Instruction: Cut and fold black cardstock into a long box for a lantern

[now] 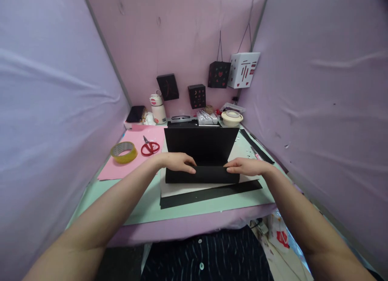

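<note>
A large black sheet (201,145) is bent, its rear part standing up and its front part folded over toward me. My left hand (181,162) pinches the folded part near its left side, thumb on top. At its right side my right hand (239,166) holds the same fold between thumb and fingers. The sheet rests on a white board (178,189). Along the board's front edge lies a long black strip (209,194).
Yellow tape roll (124,152) and red scissors (150,146) lie on pink paper (113,170) at the left. A bottle (158,109) and a round container (232,118) stand behind. A pink-handled cutter (257,155) and black strips (257,146) lie right; decorated boxes (218,75) hang behind.
</note>
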Available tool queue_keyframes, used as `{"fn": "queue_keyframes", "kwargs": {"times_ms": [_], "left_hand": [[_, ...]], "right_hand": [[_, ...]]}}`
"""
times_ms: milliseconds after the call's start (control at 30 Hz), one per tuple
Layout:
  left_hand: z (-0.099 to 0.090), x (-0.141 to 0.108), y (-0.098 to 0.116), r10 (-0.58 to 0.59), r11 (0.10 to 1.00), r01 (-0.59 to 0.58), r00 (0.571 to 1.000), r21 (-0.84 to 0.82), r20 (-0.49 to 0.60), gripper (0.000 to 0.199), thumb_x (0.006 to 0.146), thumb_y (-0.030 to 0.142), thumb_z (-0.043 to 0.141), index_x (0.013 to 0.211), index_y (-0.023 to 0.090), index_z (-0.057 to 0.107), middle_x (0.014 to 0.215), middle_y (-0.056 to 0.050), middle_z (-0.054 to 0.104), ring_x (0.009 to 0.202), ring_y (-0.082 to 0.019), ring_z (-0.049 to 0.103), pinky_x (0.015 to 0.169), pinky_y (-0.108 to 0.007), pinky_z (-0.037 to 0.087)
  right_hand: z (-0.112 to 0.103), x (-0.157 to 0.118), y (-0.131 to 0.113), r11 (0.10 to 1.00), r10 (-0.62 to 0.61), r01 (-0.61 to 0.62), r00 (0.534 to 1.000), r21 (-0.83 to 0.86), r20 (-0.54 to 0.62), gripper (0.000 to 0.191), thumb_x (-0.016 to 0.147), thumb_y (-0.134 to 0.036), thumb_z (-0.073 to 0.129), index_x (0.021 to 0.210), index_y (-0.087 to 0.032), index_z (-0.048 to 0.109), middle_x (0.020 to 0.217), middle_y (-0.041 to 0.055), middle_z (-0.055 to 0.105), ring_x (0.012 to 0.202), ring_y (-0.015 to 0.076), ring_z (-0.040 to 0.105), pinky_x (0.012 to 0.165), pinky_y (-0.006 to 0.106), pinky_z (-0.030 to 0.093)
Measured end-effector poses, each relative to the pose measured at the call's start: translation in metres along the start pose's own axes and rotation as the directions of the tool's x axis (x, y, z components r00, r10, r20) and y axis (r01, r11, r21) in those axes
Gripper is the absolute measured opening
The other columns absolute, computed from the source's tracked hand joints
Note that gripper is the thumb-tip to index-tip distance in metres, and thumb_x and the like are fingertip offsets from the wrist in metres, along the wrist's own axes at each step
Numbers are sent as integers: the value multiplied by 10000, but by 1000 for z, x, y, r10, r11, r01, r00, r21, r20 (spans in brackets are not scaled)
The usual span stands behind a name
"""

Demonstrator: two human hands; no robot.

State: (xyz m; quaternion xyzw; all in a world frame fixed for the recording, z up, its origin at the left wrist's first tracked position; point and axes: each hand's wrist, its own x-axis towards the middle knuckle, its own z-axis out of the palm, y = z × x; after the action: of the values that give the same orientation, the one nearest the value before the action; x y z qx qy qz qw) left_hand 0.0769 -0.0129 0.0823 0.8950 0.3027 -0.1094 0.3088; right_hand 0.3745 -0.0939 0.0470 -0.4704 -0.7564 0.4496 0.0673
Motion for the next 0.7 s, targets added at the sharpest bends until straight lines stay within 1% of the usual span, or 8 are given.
{"fn": "queue_keyframes", "kwargs": {"times_ms": [100, 200, 300, 367, 433, 500, 600, 700], "left_hand": [[5, 6, -4, -87, 986, 114, 974, 123, -209, 395, 810, 438, 641, 1127, 203, 666, 1028, -79, 723, 911, -254, 671, 739, -279, 468], [26, 7, 3, -9, 945, 151, 899, 291, -439, 340, 874, 315, 581, 1196, 212, 616, 1103, -97, 688, 1001, -271, 647, 821, -327, 466], [52, 6, 6, 64, 910, 143, 878, 389, -473, 306, 955, 319, 448, 1150, 187, 643, 1139, -113, 671, 1083, -263, 617, 937, -371, 435], [66, 5, 4, 73, 913, 123, 890, 390, -451, 485, 937, 483, 457, 1281, 161, 568, 1261, -138, 623, 1174, -286, 570, 1026, -432, 379], [74, 4, -2, 66, 913, 119, 901, 391, -428, 732, 838, 631, 531, 1396, 162, 457, 1391, -152, 528, 1271, -314, 490, 1076, -472, 327], [76, 3, -7, 52, 914, 124, 909, 387, -414, 861, 757, 673, 601, 1427, 164, 418, 1449, -155, 466, 1320, -325, 436, 1085, -460, 324], [72, 5, -10, 44, 915, 131, 908, 382, -416, 816, 747, 631, 637, 1399, 174, 460, 1438, -150, 475, 1306, -320, 451, 1047, -418, 380], [67, 8, -8, 46, 910, 141, 900, 390, -433, 749, 768, 602, 629, 1384, 200, 484, 1370, -141, 534, 1220, -317, 521, 986, -405, 431]], "right_hand": [[-10, 20, 11, 983, 111, -121, 991, 138, 72, 438, 852, -553, 536, 1026, -187, 704, 946, 34, 707, 845, 186, 628, 708, 277, 517], [-14, 35, 18, 948, 222, -231, 973, 219, 66, 427, 789, -563, 618, 989, -192, 683, 866, 32, 677, 749, 165, 605, 578, 245, 499], [-13, 44, 20, 945, 267, -265, 964, 193, 13, 379, 781, -538, 630, 939, -195, 664, 789, 15, 648, 663, 150, 586, 553, 259, 499], [-11, 46, 19, 963, 268, -262, 959, 68, -96, 330, 797, -503, 618, 886, -189, 663, 749, 9, 634, 633, 148, 580, 568, 271, 498], [-7, 43, 16, 962, 247, -266, 940, -52, -235, 307, 824, -471, 594, 883, -178, 664, 779, 28, 643, 685, 168, 599, 643, 296, 506], [-1, 38, 13, 951, 208, -281, 889, -128, -407, 319, 861, -455, 554, 942, -165, 660, 881, 69, 655, 820, 210, 618, 774, 345, 498], [13, 25, 8, 906, -3, -263, 779, -331, -627, 386, 870, -479, 558, 1084, -171, 650, 1102, 127, 617, 1060, 270, 575, 935, 402, 444], [30, 12, 0, 794, -188, -275, 737, -542, -649, 625, 752, -577, 683, 1244, -199, 602, 1299, 174, 516, 1215, 342, 483, 976, 460, 429]]}}
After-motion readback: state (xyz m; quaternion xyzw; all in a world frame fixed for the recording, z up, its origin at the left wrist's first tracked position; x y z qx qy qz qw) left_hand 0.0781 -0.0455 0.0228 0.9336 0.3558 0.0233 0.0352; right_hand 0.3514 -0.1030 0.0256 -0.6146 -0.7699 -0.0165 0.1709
